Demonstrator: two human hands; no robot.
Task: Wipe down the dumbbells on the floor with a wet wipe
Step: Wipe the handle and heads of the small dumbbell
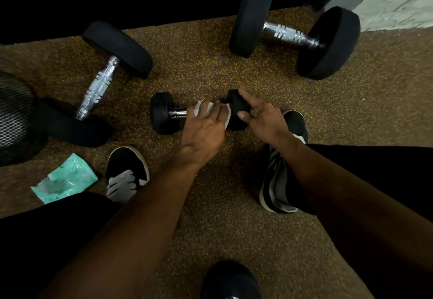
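Note:
A small black dumbbell with a chrome handle lies on the speckled rubber floor in the middle. My left hand is closed around its handle with a white wet wipe pressed under the fingers. My right hand grips the dumbbell's right head, thumb in front and fingers over the top. Two bigger dumbbells lie farther out: one at the left, one at the upper right. The end of another dumbbell shows at the bottom edge.
A teal wet-wipe pack lies on the floor at the lower left. My two black shoes stand on either side of my arms. A black mesh object sits at the left edge. A dark wall runs along the top.

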